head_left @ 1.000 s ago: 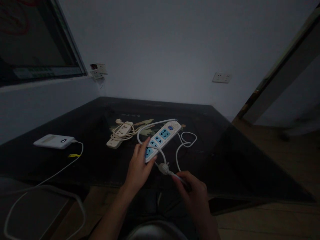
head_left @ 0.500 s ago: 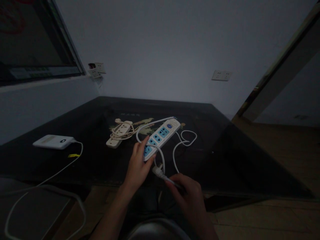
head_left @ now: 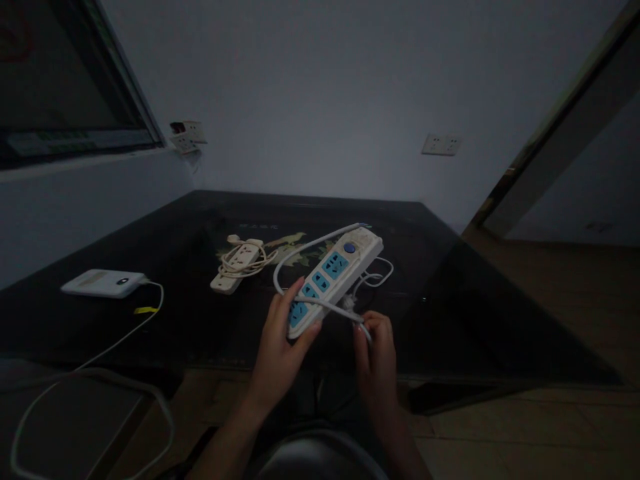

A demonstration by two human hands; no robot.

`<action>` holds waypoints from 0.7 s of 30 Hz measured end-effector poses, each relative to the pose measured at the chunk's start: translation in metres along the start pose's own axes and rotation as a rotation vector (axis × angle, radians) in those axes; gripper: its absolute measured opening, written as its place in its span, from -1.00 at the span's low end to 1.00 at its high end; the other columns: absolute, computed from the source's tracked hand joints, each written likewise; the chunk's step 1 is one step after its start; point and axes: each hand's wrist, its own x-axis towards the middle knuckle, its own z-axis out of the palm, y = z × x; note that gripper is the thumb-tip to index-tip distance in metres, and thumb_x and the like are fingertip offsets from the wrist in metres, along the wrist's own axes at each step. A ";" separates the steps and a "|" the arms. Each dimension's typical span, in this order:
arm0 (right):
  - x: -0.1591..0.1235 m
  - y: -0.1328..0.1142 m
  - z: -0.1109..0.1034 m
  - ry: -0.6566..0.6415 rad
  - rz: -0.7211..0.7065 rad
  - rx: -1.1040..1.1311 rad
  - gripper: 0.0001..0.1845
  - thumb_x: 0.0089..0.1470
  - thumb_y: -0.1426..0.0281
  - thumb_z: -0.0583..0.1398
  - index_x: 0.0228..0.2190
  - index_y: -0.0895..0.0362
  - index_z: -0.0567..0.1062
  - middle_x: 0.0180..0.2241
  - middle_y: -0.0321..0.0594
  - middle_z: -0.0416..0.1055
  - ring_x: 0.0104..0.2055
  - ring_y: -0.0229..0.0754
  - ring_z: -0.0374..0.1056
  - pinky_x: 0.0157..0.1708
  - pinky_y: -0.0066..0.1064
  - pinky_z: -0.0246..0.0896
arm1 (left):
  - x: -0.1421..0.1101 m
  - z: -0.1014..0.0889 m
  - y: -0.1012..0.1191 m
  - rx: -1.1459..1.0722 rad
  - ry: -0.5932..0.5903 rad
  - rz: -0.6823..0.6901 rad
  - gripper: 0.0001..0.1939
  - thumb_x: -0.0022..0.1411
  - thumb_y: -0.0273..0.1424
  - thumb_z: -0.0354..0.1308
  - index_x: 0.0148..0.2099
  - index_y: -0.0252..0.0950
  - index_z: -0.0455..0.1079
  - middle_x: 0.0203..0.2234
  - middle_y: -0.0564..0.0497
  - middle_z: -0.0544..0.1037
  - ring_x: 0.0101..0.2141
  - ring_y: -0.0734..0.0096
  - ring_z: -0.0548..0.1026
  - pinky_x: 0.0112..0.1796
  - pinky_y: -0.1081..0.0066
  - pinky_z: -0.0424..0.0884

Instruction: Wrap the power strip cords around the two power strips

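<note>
A white power strip (head_left: 327,277) with blue sockets and a blue switch is tilted above the dark table, its near end gripped by my left hand (head_left: 283,333). Its white cord (head_left: 289,260) leaves the far end, loops along the left side and crosses over the sockets under my left fingertips. My right hand (head_left: 376,343) pinches that cord just right of the strip. The plug (head_left: 349,303) shows dimly beside my right fingers. More cord lies in a loop (head_left: 383,270) behind the strip.
A smaller cream power strip (head_left: 227,283), wrapped in its cord, lies to the left. Farther left is a white power bank (head_left: 103,283) with a cable running off the near table edge. Wall sockets (head_left: 441,145) sit above the black table (head_left: 480,313).
My left hand has raised the strip and shifted it slightly right. My right hand has moved up beside it, drawing the cord across the sockets; the plug now sits farther back.
</note>
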 end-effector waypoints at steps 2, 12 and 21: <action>0.002 0.004 -0.002 0.014 0.034 0.048 -0.83 0.20 0.30 0.01 -0.41 0.09 0.26 -0.18 -0.12 0.32 -0.15 -0.15 0.26 -0.17 -0.32 0.16 | -0.005 0.002 0.001 -0.043 -0.032 -0.013 -0.42 0.22 -0.29 0.12 0.26 -0.08 0.10 0.13 -0.05 0.28 0.15 0.18 0.27 0.11 0.24 0.24; 0.003 -0.001 -0.012 -0.012 0.298 0.526 -0.74 0.08 0.27 0.18 -0.43 0.04 0.15 -0.45 -0.35 0.44 -0.35 -0.21 0.39 -0.29 -0.39 0.24 | -0.011 0.008 -0.014 -0.091 -0.081 -0.076 -0.44 0.23 -0.27 0.10 0.26 -0.12 0.12 0.18 -0.06 0.25 0.19 0.16 0.21 0.14 0.22 0.19; 0.012 0.002 -0.011 -0.158 0.634 1.068 -0.62 -0.16 0.28 0.36 -0.24 0.07 0.45 -0.24 -0.22 0.54 -0.29 -0.23 0.43 -0.29 -0.44 0.30 | -0.015 0.007 -0.019 -0.122 -0.098 -0.077 -0.45 0.25 -0.29 0.11 0.26 -0.11 0.11 0.17 -0.06 0.25 0.18 0.21 0.22 0.14 0.25 0.17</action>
